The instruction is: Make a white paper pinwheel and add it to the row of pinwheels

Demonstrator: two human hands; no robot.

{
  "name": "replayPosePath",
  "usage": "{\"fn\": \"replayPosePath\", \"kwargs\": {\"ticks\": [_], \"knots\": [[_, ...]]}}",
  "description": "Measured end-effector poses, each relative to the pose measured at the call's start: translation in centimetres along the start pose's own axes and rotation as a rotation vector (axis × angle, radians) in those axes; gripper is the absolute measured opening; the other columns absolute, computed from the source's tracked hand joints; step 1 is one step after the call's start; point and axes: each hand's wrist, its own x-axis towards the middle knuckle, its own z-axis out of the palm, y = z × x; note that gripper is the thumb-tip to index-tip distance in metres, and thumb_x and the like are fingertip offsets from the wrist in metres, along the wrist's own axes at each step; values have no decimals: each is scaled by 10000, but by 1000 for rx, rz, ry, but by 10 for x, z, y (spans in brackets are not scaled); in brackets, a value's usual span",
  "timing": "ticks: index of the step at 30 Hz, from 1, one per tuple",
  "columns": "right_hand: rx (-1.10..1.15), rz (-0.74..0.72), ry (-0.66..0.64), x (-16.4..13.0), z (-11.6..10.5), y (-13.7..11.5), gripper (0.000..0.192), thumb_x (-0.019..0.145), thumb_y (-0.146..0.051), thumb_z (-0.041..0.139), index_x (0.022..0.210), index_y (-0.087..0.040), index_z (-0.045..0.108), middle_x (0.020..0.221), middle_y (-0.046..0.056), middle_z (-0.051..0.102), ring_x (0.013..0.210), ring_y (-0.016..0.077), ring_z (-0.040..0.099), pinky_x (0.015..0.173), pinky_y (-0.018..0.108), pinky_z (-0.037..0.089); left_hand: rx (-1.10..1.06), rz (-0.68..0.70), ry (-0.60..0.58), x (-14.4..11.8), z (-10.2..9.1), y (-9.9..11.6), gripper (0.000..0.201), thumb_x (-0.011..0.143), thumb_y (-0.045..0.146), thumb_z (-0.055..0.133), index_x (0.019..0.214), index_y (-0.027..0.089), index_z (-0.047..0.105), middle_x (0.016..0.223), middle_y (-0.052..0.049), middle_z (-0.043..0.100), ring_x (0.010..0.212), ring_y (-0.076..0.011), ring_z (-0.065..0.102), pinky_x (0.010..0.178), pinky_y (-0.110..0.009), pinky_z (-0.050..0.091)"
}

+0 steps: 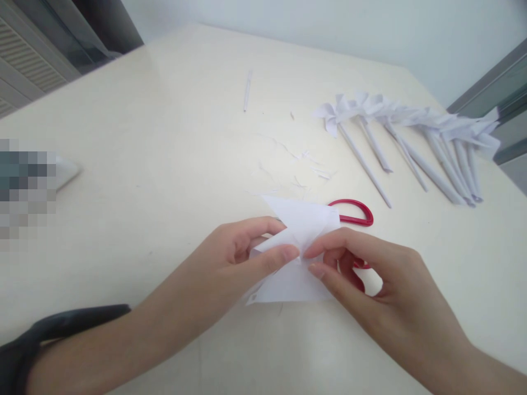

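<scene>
A white paper square (297, 274) with cut, folded-in corners lies near the front of the cream table (164, 164). My left hand (230, 263) pinches one flap at the paper's centre between thumb and forefinger. My right hand (370, 280) presses another flap to the same centre point with its fingertips. Red-handled scissors (357, 215) lie just behind the paper, partly hidden by it and by my right hand.
A row of several finished white paper pinwheels (407, 137) on rolled paper sticks lies at the back right. A single rolled paper stick (247, 90) lies far back. Small paper scraps (296, 164) are scattered behind the paper. A white object (66, 170) sits at the left edge.
</scene>
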Motion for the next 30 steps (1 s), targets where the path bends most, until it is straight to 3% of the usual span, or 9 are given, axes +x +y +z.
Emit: {"fn": "replayPosePath", "kwargs": {"ticks": [4,11,18,27,30], "knots": [[33,26,-11,1,3,1,58,821,-238,572,857,-283,575,612,-86,530,550,68,475,511,199,376,-51,-45,-35,0,2,6,91,826,244,536,905,231,579,711,29,612,624,-150,600,495,-191,452],[85,27,-20,1,6,-1,79,815,-187,551,777,-254,568,606,-71,537,541,72,466,470,188,364,-116,13,-43,2,7,8,113,806,170,543,887,235,589,752,38,647,620,-127,606,520,-177,457],[74,47,-2,-1,7,-1,52,812,-213,557,802,-262,569,599,-69,522,534,80,462,458,197,358,-3,29,-2,-2,5,0,99,812,263,537,897,225,568,699,20,634,575,-148,604,457,-190,426],[94,41,-29,-1,8,0,65,814,-199,556,782,-254,544,633,-72,530,560,76,469,506,208,372,-76,76,-1,2,7,4,109,788,153,569,858,231,600,759,40,662,636,-122,602,550,-180,464],[113,47,-31,-1,7,-1,83,817,-184,539,761,-245,530,638,-65,532,567,82,469,509,217,369,-86,103,31,1,7,-2,216,759,125,615,910,277,591,839,65,671,732,-129,617,642,-191,489]]}}
